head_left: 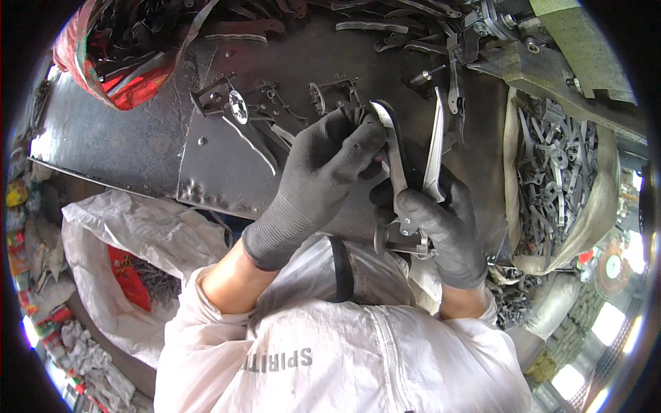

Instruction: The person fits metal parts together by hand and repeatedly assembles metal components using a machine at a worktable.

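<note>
Over the near part of the dark counter, the gloved right hand holds a two-handled metal tool, partly covering its lower end. The left hand is curled narrow beside one handle; its fingertips are hidden, so I cannot tell what it grips. Grey lettering sits upside down on the white jacket before the counter. At the counter's far left, a red sack is cut off by the view's upper edge.

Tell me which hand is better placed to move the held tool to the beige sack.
Probably the right hand: it grips the two-handled tool and is nearer the beige sack than the left hand.
</note>
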The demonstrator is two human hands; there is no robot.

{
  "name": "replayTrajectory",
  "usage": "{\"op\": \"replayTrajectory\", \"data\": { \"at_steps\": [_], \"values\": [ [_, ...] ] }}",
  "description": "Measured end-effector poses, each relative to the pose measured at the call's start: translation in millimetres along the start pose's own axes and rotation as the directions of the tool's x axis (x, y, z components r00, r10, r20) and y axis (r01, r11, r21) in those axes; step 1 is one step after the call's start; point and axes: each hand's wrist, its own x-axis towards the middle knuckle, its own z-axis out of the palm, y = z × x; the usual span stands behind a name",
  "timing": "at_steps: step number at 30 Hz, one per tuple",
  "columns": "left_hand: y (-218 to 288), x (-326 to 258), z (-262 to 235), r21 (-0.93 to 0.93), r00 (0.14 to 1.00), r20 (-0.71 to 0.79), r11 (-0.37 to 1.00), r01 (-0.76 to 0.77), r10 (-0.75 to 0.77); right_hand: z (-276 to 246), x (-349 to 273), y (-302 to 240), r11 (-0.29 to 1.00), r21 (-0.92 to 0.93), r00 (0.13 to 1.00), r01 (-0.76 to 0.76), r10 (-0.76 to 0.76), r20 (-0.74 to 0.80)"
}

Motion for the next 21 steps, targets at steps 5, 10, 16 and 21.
{"op": "replayTrajectory", "data": {
  "at_steps": [5,10,16,21],
  "values": [
    [-1,-1,-10,-0.136,0.993,0.101,0.988,0.077,-0.063,0,2,-6,0.996,0.064,0.998,-0.061,0.059,0.032],
    [-11,-3,-17,-0.375,0.992,0.123,0.926,0.032,0.015,-5,6,-8,0.987,0.144,0.995,-0.075,0.064,0.079],
    [-2,8,-39,0.69,0.868,-0.147,0.678,-0.253,0.474,-9,6,-6,0.978,0.187,0.996,-0.091,0.087,0.029],
    [9,1,-33,0.447,0.998,-0.056,0.894,-0.013,0.042,-6,5,-6,0.98,0.175,0.995,-0.095,0.089,0.042]
  ]
}}
